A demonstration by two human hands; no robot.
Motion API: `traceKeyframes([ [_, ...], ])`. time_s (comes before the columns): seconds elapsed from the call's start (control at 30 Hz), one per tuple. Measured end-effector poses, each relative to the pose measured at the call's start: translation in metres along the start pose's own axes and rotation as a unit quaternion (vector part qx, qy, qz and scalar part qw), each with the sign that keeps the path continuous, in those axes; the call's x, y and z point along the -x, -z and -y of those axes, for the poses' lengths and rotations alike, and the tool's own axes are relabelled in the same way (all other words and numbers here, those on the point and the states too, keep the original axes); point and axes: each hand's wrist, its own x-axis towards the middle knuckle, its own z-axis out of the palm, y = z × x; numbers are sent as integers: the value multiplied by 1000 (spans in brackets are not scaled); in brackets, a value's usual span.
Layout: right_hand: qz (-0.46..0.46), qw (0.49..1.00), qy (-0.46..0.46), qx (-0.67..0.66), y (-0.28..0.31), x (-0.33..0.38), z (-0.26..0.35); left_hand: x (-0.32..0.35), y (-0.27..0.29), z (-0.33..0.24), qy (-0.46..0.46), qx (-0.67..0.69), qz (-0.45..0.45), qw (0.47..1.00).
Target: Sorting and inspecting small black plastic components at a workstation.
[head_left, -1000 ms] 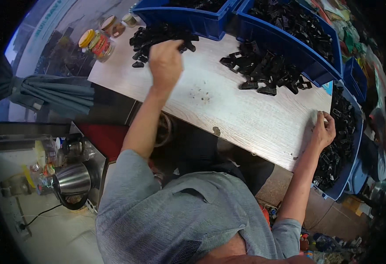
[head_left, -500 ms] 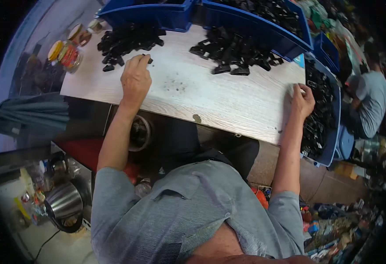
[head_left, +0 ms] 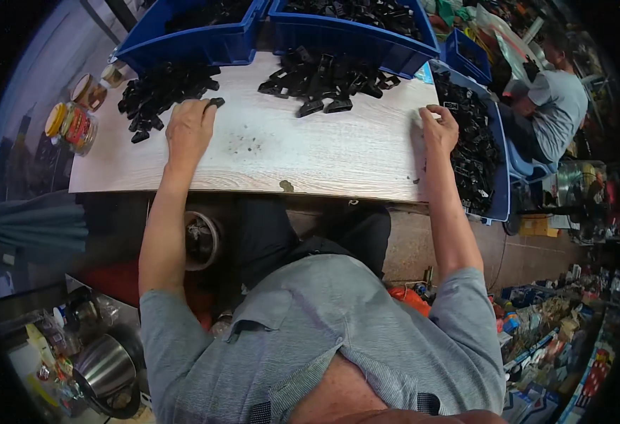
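Observation:
My left hand [head_left: 188, 136] is over the left part of the pale wooden table, its fingers closed on a small black plastic part [head_left: 216, 102] that shows past the fingertips. Just beyond that hand lies a heap of similar black parts [head_left: 158, 92]. My right hand [head_left: 439, 128] is at the table's right edge, beside a long blue bin [head_left: 502, 152] full of black parts. Its thumb and fingers are bent together; whatever they may hold is hidden. A second black heap [head_left: 324, 81] lies at the middle back of the table [head_left: 310, 155].
Two blue bins [head_left: 356, 39] with black parts stand along the far edge. Jars [head_left: 77, 127] stand at the left. Dark crumbs [head_left: 245, 141] dot the tabletop. A bucket [head_left: 202, 240] is under the table, a steel kettle [head_left: 105, 367] lower left. Another person [head_left: 556, 106] sits at right.
The whole view has shifted and turned with my head. My left hand keeps the black part and is slightly closer to the left heap. My right hand stays at the table's right edge.

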Motion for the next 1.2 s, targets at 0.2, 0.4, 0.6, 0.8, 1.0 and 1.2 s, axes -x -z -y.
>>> traceKeyframes([
  [0.2, 38, 998, 30, 34, -2, -14, 18, -14, -5, 7, 82, 30, 42, 995],
  [0.4, 62, 992, 24, 110, -20, -16, 50, -3, -16, -7, 57, 61, -21, 996],
  [0.6, 99, 980, 15, 173, -42, -14, 72, 0, -14, -15, 9, 34, -45, 998],
  [0.8, 125, 957, -66, 252, -62, -23, 74, -2, -15, -17, 28, 47, -44, 998],
  [1.0, 120, 959, -46, 252, -65, -30, 62, -2, -17, -12, 50, 62, -38, 996],
  [1.2, 139, 979, 38, 141, -53, -25, 48, -2, -19, -8, 67, 77, -48, 994],
])
